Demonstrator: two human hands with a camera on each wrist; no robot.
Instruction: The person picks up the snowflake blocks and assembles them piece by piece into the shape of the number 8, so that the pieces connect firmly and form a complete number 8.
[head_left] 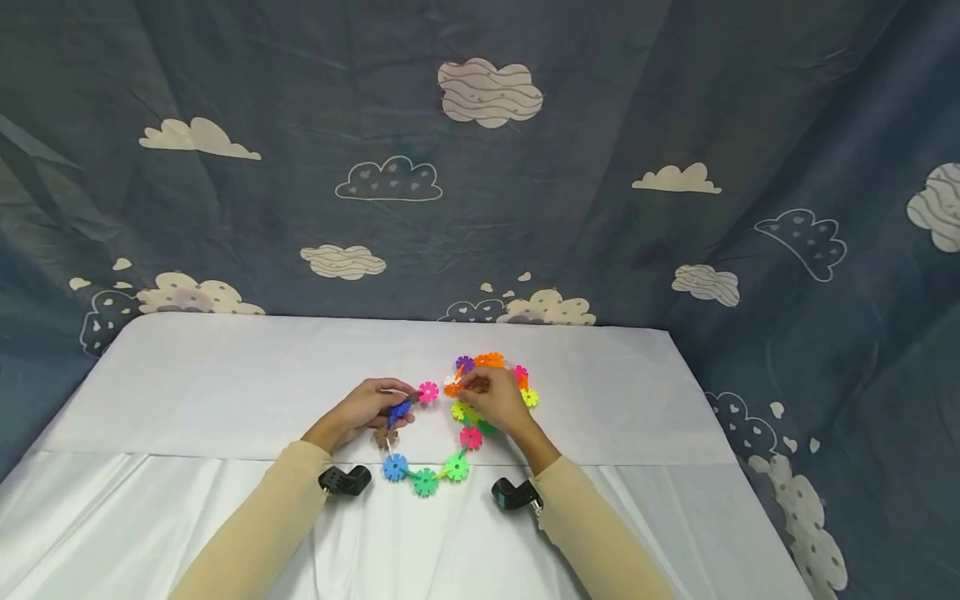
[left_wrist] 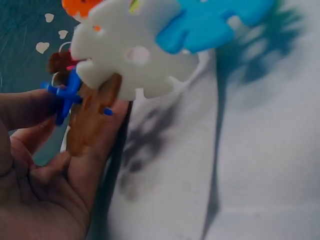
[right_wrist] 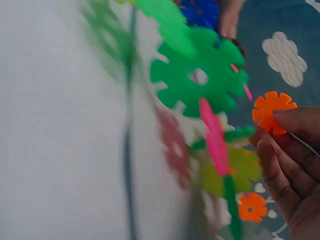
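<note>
Notched plastic snowflake discs of many colours are slotted together into a curved chain. My left hand pinches the chain's left part, thumb on a blue disc and other fingers behind a brown disc. Beyond those fingertips a pink disc sticks out to the right. My right hand pinches an orange disc between thumb and fingers. In the head view a small gap separates the pink disc from this orange one. Light blue and green discs hang in the chain's near curve.
A white cloth covers the table under the chain. More joined discs cluster around the right hand, including a purple disc and a yellow disc. Behind the table hangs a dark curtain with clouds on it.
</note>
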